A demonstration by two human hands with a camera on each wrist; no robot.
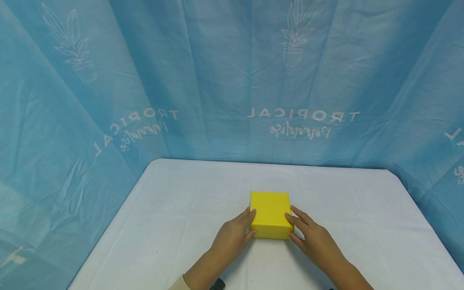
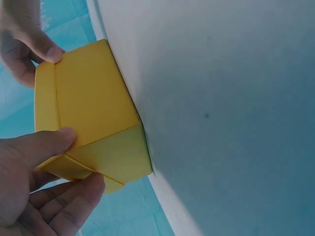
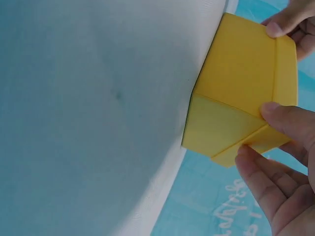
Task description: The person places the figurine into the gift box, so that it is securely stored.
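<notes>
A yellow box (image 1: 270, 209) with a fitted lid sits on the white-covered table, its front side towards me. My left hand (image 1: 232, 236) grips its left side, thumb at the front corner and fingers along the side and top edge. On the opposite side my right hand (image 1: 316, 238) holds the box in the same way. Both wrist views show a thin seam where the lid (image 2: 45, 101) meets the lower part. Thumbs and fingertips lie at this lid, close to the seam. The inside of the box is hidden.
White cloth covers the table (image 1: 174, 201), which has rounded far corners. Blue curtains (image 1: 217, 80) with printed plants and mirrored lettering hang behind it and at both sides. A small dark object (image 1: 218, 284) shows by the left wrist at the lower edge.
</notes>
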